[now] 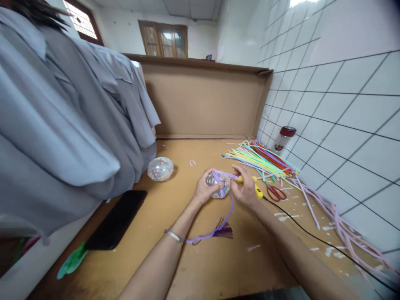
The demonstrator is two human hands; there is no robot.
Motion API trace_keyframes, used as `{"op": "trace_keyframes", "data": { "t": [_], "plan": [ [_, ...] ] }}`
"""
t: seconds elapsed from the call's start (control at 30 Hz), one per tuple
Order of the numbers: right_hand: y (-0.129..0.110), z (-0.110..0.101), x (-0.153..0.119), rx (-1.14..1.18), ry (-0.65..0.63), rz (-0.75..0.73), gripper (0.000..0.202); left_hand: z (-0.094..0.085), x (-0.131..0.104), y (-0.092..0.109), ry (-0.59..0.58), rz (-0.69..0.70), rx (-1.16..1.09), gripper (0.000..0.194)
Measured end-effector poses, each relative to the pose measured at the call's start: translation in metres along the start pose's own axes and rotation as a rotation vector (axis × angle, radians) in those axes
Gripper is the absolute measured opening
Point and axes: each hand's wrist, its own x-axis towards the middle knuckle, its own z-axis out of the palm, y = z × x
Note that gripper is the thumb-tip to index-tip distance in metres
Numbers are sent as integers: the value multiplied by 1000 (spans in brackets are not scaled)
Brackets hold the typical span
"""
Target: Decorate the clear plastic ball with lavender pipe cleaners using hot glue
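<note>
Near the middle of the table, my left hand (206, 186) is closed around a clear faceted ball (214, 180) with small colourful bits inside. A purple fuzzy strip (231, 206) wraps the ball; one end curves down to a dark purple tassel (224, 230) on the table, and another part stretches toward my right hand. My right hand (245, 187) is closed on a yellow tool (258, 189) with a black cord, its front close to the ball's right side. My right fingers partly cover the tool.
A second clear ball (160, 168) sits at the left, behind a black phone (117, 218). At the right lie colourful fuzzy stems (259, 160), red-handled scissors (276, 193) and a red-lidded jar (283, 139) by the tiled wall. Grey clothing (78, 116) fills the left side.
</note>
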Motion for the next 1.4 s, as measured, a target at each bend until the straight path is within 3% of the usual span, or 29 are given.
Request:
{"op": "trace_keyframes", "data": {
  "t": [0.13, 0.27, 0.83, 1.4],
  "plan": [
    [-21, 4, 19, 58, -54, -83, 29, -1, 1, 3, -11, -25, -1, 60],
    [-22, 7, 26, 153, -26, -69, 26, -1, 3, 3, -13, -20, -24, 60],
    [-16, 11, -4, 334, 71, 89, 17, 0, 4, -2, -36, -35, -60, 64],
    [-12, 13, -9, 488, 25, 130, 14, 0, 4, -2, -47, -39, -95, 71]
  ]
}}
